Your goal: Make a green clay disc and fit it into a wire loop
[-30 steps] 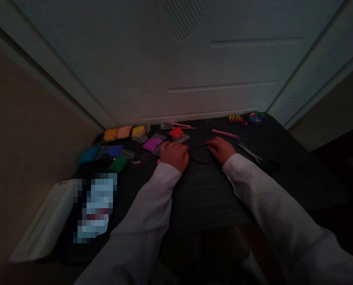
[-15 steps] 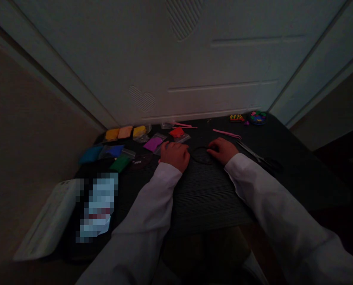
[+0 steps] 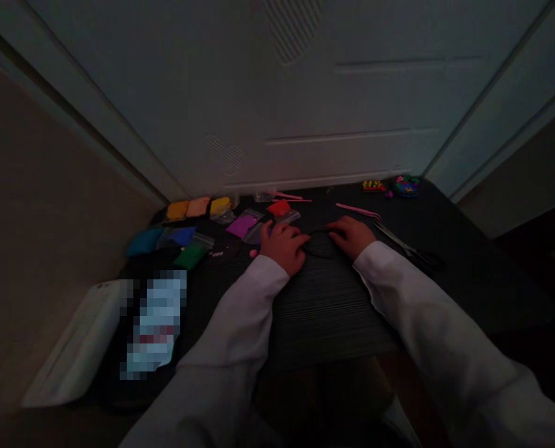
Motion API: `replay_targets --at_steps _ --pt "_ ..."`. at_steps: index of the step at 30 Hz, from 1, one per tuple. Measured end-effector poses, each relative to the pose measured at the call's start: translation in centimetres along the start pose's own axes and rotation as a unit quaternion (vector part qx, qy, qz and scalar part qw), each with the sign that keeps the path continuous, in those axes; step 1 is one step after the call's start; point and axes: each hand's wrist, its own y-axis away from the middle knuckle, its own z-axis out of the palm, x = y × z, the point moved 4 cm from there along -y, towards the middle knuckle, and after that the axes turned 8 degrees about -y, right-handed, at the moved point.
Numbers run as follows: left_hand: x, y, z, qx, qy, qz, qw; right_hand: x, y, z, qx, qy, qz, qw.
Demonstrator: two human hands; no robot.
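Note:
A thin, curved black strand [image 3: 321, 254], loop-like and hard to make out against the dark tabletop, lies between my two hands. My left hand [image 3: 284, 247] rests palm down by its left side, fingers bent but spread apart; any contact under the fingertips is hidden. At the upper right of the strand, my right hand [image 3: 352, 236] has thumb and fingers together, pinching it. A small pink ball [image 3: 253, 253] sits just left of my left hand. Beyond that hand are bags of purple clay [image 3: 242, 225] and red clay [image 3: 279, 208].
Scissors [image 3: 410, 249] lie right of my right hand, with pink tweezers [image 3: 358, 211] behind. Green [image 3: 191, 256], blue [image 3: 181, 236] and orange [image 3: 177, 211] packs are at left, near a lit phone-like screen [image 3: 158, 323]. Small colourful figures [image 3: 407, 186] stand back right, before a white panel [image 3: 305, 155].
My left hand has shifted slightly right and toward me, its fingers spreading more, and the pink ball shows more fully. My right hand stays nearly in place.

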Motion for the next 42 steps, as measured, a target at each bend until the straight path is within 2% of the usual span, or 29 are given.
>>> replay_targets --at_steps 9,21,27,29,34,36,42 --pt "-0.4 -0.2 0.1 0.000 0.006 -0.024 1.000 0.4 0.3 -0.5 -0.017 -0.018 0.002 1.000" --pt "-0.4 -0.1 0.7 -0.026 0.036 -0.009 0.999 0.5 0.4 -0.7 -0.036 -0.028 0.007 0.999" --pt "-0.5 -0.3 0.7 -0.020 0.036 -0.009 0.999 0.4 0.5 -1.0 -0.059 -0.055 -0.005 0.997" --pt "-0.6 -0.4 0.4 -0.014 0.027 -0.024 0.999 0.5 0.5 -1.4 -0.056 -0.071 0.008 0.996" --pt "-0.5 -0.4 -0.6 0.001 -0.020 -0.110 0.994 0.8 0.4 -1.9 0.007 -0.078 0.048 0.996" --pt "-0.1 -0.4 -0.9 0.005 -0.033 -0.135 0.990 0.6 0.3 -1.5 0.010 -0.059 0.044 0.997" --pt "1.1 -0.3 -0.6 0.006 -0.014 -0.149 0.989 -0.4 0.3 -0.2 0.017 0.001 0.013 1.000"
